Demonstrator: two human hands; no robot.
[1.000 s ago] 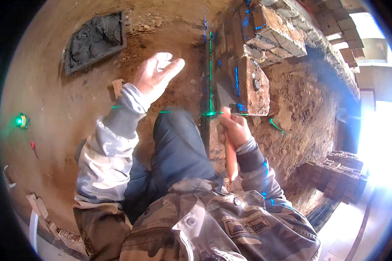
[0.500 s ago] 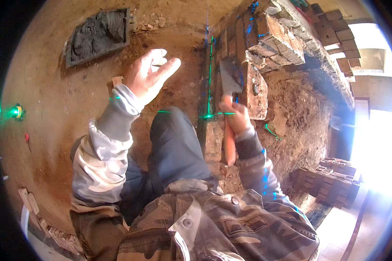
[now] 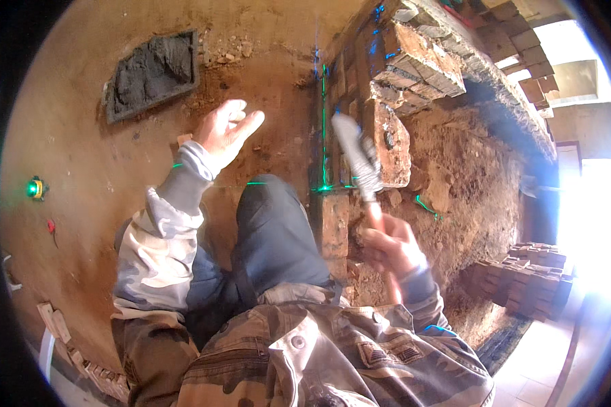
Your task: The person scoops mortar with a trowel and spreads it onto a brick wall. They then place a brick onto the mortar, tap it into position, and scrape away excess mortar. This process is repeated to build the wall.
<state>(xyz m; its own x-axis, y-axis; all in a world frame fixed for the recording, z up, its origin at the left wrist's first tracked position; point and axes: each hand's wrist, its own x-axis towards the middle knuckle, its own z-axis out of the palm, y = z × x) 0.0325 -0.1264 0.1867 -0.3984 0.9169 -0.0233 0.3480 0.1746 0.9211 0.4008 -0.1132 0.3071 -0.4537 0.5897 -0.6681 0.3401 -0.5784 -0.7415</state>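
Observation:
My right hand [image 3: 392, 249] is wrapped round the wooden handle of a trowel [image 3: 361, 163], held over the brickwork right of my knee. Motion smears the trowel's blade, which points up and left past the end of a low brick wall [image 3: 390, 146]. In the air above the floor, my left hand [image 3: 225, 134] is empty, its thumb and fingers apart. Beyond it lies a black tray [image 3: 108, 112] of grey mortar [image 3: 153, 71]. A green laser line [image 3: 324, 122] runs along the wall's left side and meets a cross line near its end.
A small laser level [image 3: 36, 188] glows green on the floor at far left, with a red object [image 3: 51, 226] close by. Bricks are stacked at lower right [image 3: 523, 281], upper right [image 3: 502, 34] and lower left [image 3: 81, 363]. Rubble [image 3: 234, 54] lies beside the tray.
My right hand has moved down and right with the trowel, drawing the blade back from the wall top. My left hand has sunk slightly, keeping its shape. The view has shifted a little.

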